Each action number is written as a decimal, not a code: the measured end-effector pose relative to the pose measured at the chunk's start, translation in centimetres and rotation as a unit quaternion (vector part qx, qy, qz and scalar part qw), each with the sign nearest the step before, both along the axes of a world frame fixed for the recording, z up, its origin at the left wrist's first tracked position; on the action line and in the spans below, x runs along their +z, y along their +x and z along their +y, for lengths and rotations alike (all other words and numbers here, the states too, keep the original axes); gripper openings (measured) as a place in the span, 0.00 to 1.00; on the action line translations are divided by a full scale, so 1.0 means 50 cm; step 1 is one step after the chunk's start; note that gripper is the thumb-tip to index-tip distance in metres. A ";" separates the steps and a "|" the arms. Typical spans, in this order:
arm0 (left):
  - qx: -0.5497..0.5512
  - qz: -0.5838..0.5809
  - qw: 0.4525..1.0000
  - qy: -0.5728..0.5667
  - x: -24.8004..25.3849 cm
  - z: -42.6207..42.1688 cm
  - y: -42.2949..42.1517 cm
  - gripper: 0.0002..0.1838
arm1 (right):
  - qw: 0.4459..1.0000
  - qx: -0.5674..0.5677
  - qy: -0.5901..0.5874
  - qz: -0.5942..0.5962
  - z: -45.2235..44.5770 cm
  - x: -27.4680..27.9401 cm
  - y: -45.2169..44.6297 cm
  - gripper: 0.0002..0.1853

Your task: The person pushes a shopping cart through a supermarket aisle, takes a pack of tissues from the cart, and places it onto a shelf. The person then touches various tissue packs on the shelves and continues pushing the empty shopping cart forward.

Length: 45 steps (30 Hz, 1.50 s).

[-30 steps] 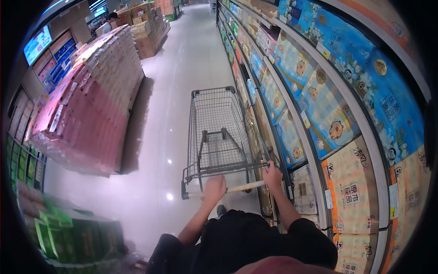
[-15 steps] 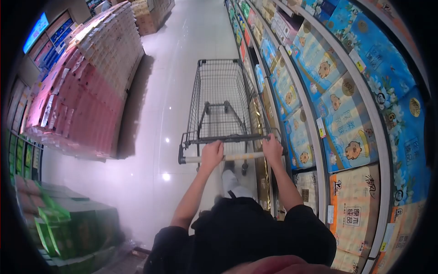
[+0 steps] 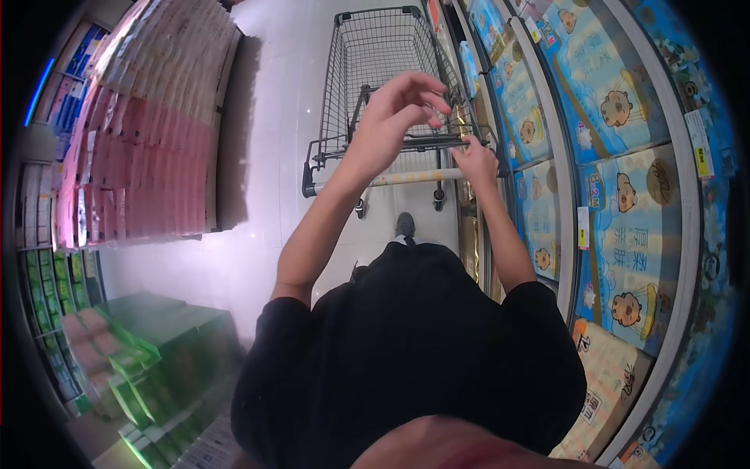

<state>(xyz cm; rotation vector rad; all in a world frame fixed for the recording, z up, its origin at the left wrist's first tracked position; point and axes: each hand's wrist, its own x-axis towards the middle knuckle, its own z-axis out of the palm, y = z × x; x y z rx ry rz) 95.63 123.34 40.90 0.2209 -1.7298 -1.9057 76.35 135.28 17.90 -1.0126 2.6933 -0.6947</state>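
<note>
A wire shopping cart (image 3: 383,47) stands in front of me, and I see no goods in its basket. My right hand (image 3: 476,162) is wrapped round the right end of the cart's handle (image 3: 406,178). Raised above the handle, my left hand (image 3: 402,109) is off the bar, with its fingers apart and loosely curved and nothing in them. It hides part of the basket's near end.
On my right run shelves of blue tissue packs (image 3: 617,227), close to the cart's side. A tall stack of pink and white packs (image 3: 148,156) stands at the left. Green packs (image 3: 156,367) are piled at the lower left. Pale tiled floor (image 3: 273,156) lies between.
My left hand has let go of the handle and lifted up over the cart. My right hand stays on the handle. The cart appears higher in view, and my head looks further down.
</note>
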 end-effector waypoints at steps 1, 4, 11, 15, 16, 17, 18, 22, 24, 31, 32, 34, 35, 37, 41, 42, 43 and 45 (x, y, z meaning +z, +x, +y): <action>-0.032 0.015 0.999 0.001 0.043 0.011 -0.011 0.17 | 1.000 0.013 -0.003 -0.003 -0.021 0.004 -0.015 0.24; -0.108 0.016 0.982 -0.154 0.169 0.035 -0.017 0.24 | 0.997 0.026 -0.076 0.008 -0.076 0.029 -0.041 0.26; -0.275 0.108 0.887 -0.356 0.259 0.028 -0.055 0.22 | 0.996 0.090 -0.007 0.007 -0.219 0.010 -0.132 0.27; -0.329 0.133 0.861 -0.364 0.254 -0.018 -0.099 0.21 | 0.991 0.117 -0.032 0.048 -0.302 -0.009 -0.183 0.27; -0.340 0.139 0.856 -0.362 0.252 -0.032 -0.110 0.20 | 0.992 0.121 -0.025 0.040 -0.319 -0.011 -0.191 0.26; -0.349 0.144 0.852 -0.362 0.246 -0.047 -0.123 0.20 | 0.989 0.129 -0.041 0.053 -0.336 -0.014 -0.200 0.27; -0.358 0.150 0.849 -0.360 0.242 -0.061 -0.134 0.20 | 0.990 0.127 -0.034 0.055 -0.348 -0.014 -0.205 0.27; -0.378 0.172 0.838 -0.354 0.226 -0.125 -0.172 0.19 | 0.987 0.140 -0.050 0.065 -0.425 -0.006 -0.241 0.27; -0.379 0.172 0.839 -0.349 0.220 -0.167 -0.192 0.18 | 0.987 0.134 -0.056 0.066 -0.459 0.001 -0.254 0.27; -0.384 0.167 0.847 -0.328 0.221 -0.317 -0.288 0.17 | 0.990 0.120 -0.027 0.061 -0.577 -0.005 -0.337 0.29; -0.384 0.163 0.849 -0.324 0.223 -0.340 -0.301 0.17 | 0.991 0.122 -0.022 0.058 -0.592 -0.006 -0.350 0.29; -0.384 0.160 0.853 -0.315 0.222 -0.390 -0.325 0.17 | 0.992 0.110 -0.022 0.059 -0.626 -0.011 -0.374 0.29; -0.384 0.157 0.855 -0.312 0.219 -0.415 -0.336 0.17 | 0.992 0.108 -0.026 0.061 -0.641 -0.015 -0.387 0.30; -0.385 0.150 0.859 -0.302 0.212 -0.457 -0.360 0.17 | 0.992 0.104 -0.032 0.070 -0.673 -0.015 -0.414 0.30; -0.385 0.137 0.866 -0.288 0.187 -0.531 -0.398 0.17 | 0.992 0.093 -0.006 0.084 -0.734 -0.017 -0.460 0.31; -0.383 0.136 0.868 -0.286 0.183 -0.545 -0.405 0.17 | 0.992 0.094 -0.003 0.080 -0.751 -0.016 -0.471 0.31; -0.381 0.133 0.870 -0.284 0.180 -0.559 -0.415 0.17 | 0.993 0.090 -0.003 0.074 -0.766 -0.016 -0.483 0.31; -0.378 0.123 0.875 -0.276 0.170 -0.585 -0.433 0.17 | 0.994 0.091 0.005 0.054 -0.796 -0.014 -0.504 0.32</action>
